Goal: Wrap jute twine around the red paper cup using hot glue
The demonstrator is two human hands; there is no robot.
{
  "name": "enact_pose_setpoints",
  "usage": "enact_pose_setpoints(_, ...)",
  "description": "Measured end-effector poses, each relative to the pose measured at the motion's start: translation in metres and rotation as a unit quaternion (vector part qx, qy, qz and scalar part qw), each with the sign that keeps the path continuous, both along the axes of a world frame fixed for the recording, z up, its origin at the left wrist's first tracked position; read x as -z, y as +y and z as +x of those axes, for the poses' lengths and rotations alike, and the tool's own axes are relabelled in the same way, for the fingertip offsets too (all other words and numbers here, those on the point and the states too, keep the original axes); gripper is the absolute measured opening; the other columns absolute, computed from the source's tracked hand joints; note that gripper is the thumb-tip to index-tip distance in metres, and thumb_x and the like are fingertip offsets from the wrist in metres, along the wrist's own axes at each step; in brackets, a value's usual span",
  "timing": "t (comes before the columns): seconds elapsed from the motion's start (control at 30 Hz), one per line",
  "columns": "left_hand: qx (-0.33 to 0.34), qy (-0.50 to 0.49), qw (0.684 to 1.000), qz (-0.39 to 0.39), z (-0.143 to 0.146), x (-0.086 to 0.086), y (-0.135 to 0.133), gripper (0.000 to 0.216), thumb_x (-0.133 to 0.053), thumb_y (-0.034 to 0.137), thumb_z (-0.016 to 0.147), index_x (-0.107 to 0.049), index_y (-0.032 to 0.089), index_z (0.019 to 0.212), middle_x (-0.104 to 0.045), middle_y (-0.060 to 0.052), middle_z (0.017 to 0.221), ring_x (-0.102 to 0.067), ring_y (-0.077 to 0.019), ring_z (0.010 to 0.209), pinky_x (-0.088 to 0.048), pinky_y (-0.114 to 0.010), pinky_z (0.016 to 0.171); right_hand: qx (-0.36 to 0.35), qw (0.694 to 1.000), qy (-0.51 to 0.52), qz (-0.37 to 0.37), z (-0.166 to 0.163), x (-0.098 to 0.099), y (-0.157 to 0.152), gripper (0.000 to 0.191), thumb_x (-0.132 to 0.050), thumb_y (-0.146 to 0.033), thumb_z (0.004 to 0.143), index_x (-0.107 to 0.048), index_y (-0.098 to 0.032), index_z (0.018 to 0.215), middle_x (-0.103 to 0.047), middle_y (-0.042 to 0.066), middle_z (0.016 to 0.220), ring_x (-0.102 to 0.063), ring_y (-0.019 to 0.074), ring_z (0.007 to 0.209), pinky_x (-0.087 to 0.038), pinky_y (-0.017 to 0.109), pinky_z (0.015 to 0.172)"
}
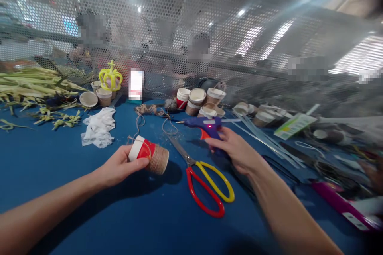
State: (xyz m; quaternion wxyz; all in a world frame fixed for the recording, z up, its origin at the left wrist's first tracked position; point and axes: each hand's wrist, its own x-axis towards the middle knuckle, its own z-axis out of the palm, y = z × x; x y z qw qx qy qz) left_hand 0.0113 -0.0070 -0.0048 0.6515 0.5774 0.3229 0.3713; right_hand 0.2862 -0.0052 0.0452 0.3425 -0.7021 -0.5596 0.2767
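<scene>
My left hand (119, 166) is closed round a red and white paper cup (147, 153), held on its side above the blue table (89, 207). Brown twine is wound round the cup's lower half, and a loose strand runs back to a twine bundle (149, 109). My right hand (231, 149) grips the handle of a blue glue gun (206, 123) with an orange trigger and a lit red light. Its nozzle points left, a little to the right of the cup. Between my hands lie scissors (206, 181) with red and yellow handles.
More paper cups (197, 99) stand at the back by a perforated metal screen (191, 40). Green leaves (32, 83), a yellow crown (110, 76), white cloth (98, 127) sit at the left. Glue sticks (260, 133) and tools crowd the right side. People are behind the screen.
</scene>
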Motion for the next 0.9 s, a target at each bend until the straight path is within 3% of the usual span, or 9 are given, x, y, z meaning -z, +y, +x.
enact_pose_setpoints(0.07,0.007,0.012,1.000,-0.002,-0.001,0.001,-0.001,0.022,-0.064,0.030,0.068,-0.064,0.011,0.077,-0.063,-0.002,0.071,-0.053,-0.0117,0.063,-0.042,-0.023,0.064,-0.055,0.989,0.134,-0.004,-0.013,-0.011,-0.013,0.026,-0.063,-0.038,0.066,-0.051,-0.018,0.076,-0.052,-0.005,0.057,-0.049,0.0082,0.049,-0.042,0.020,0.049)
enact_pose_setpoints(0.13,0.012,0.021,1.000,-0.009,-0.002,0.003,-0.001,0.023,-0.064,0.031,0.068,-0.064,0.010,0.078,-0.063,-0.003,0.072,-0.053,-0.0122,0.064,-0.043,-0.023,0.064,-0.075,0.984,0.161,-0.019,-0.026,-0.013,-0.025,0.027,-0.063,-0.041,0.067,-0.053,-0.016,0.066,-0.052,-0.004,0.050,-0.048,0.0080,0.046,-0.040,0.020,0.046)
enact_pose_setpoints(0.2,0.015,0.032,0.999,-0.017,-0.002,0.003,-0.001,0.023,-0.064,0.031,0.068,-0.063,0.010,0.077,-0.063,-0.003,0.071,-0.053,-0.0120,0.063,-0.043,-0.023,0.064,-0.086,0.987,0.137,0.004,-0.037,-0.009,-0.034,0.028,-0.060,-0.042,0.070,-0.057,-0.015,0.064,-0.059,0.001,0.056,-0.054,0.0101,0.050,-0.043,0.021,0.049)
enact_pose_setpoints(0.27,0.016,0.039,0.999,-0.026,-0.001,0.003,-0.001,0.023,-0.064,0.031,0.067,-0.063,0.010,0.077,-0.063,-0.003,0.070,-0.053,-0.0120,0.063,-0.043,-0.024,0.064,-0.109,0.986,0.125,0.029,-0.046,-0.002,-0.040,0.025,-0.057,-0.039,0.074,-0.061,-0.015,0.076,-0.063,0.002,0.063,-0.057,0.0116,0.053,-0.045,0.023,0.051)
enact_pose_setpoints(0.37,0.013,0.027,0.999,-0.040,0.000,0.002,0.000,0.024,-0.064,0.029,0.067,-0.064,0.009,0.081,-0.065,-0.005,0.073,-0.055,-0.0134,0.065,-0.045,-0.026,0.067,-0.139,0.984,0.111,0.023,-0.052,0.005,-0.047,0.025,-0.052,-0.035,0.078,-0.062,-0.014,0.088,-0.060,-0.001,0.056,-0.053,0.0095,0.046,-0.043,0.022,0.047)
enact_pose_setpoints(0.6,-0.022,0.028,0.998,-0.043,0.001,0.004,0.002,0.017,-0.061,0.025,0.067,-0.065,0.011,0.075,-0.067,-0.004,0.070,-0.057,-0.0143,0.066,-0.046,-0.026,0.069,-0.160,0.983,0.090,-0.022,-0.054,0.000,-0.055,0.024,-0.054,-0.036,0.073,-0.061,-0.015,0.082,-0.054,-0.003,0.047,-0.049,0.0094,0.041,-0.042,0.020,0.040)
enact_pose_setpoints(0.77,-0.002,0.026,0.999,-0.020,0.000,0.003,0.003,0.025,-0.056,0.028,0.074,-0.066,0.012,0.090,-0.069,-0.006,0.088,-0.061,-0.0182,0.082,-0.045,-0.029,0.079,-0.095,0.994,0.046,-0.036,-0.064,0.002,-0.064,0.020,-0.058,-0.036,0.069,-0.058,-0.017,0.062,-0.049,-0.003,0.041,-0.047,0.0104,0.037,-0.040,0.022,0.037)
enact_pose_setpoints(0.9,0.018,0.017,1.000,-0.005,0.001,0.003,0.004,0.031,-0.053,0.029,0.077,-0.062,0.011,0.101,-0.067,-0.008,0.099,-0.060,-0.0210,0.090,-0.044,-0.032,0.083,-0.112,0.993,0.015,-0.014,-0.064,0.009,-0.067,0.017,-0.053,-0.034,0.071,-0.058,-0.021,0.061,-0.053,0.000,0.043,-0.054,0.0148,0.040,-0.044,0.025,0.039)
